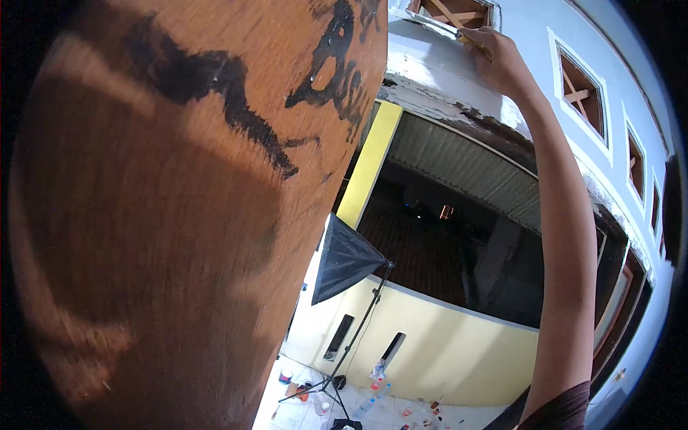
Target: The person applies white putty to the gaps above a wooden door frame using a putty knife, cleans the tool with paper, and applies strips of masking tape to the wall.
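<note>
My right hand is raised at the top of the view, its arm stretched up from the lower right. Its fingers are closed around the yellowish handle of what looks like a putty knife. The thin, pale blade points up and left, close to the white wall under a small window opening; whether it touches the wall I cannot tell. Below the hand, a ledge has peeling, flaking paint. My left hand is out of view.
A large brown wooden panel with black paint smears fills the left side, very near. Below stand a black softbox light on a tripod and a pale yellow low wall. Bottles and small containers lie on the tiled floor.
</note>
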Motion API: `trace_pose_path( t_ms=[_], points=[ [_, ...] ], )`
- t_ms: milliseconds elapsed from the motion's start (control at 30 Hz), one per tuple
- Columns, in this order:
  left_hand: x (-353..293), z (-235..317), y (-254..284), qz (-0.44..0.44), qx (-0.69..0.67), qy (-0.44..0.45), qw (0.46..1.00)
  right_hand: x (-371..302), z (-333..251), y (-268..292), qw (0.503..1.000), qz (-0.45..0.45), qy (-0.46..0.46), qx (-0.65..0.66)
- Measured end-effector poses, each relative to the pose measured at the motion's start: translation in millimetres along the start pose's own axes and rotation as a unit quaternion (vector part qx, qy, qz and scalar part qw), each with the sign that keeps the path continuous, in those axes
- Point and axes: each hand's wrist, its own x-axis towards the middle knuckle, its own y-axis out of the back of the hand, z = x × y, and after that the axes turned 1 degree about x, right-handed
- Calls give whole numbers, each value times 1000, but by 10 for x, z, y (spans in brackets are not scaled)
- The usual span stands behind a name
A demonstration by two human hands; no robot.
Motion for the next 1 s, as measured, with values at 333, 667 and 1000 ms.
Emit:
trace_pose_path(
  t_ms=[333, 667, 1000],
  points=[
    [-45, 333, -72, 74, -78, 142, 984, -52, -23, -32, 998, 31, 41, -32],
    [-107, 456, -75, 56, -74, 155, 984, -54, -127, -27, 997, 11, 63, -35],
    [-58, 54, 77, -1, -40, 83, 996, -55, -122, 83, 998, -41, 49, -4]
  ],
)
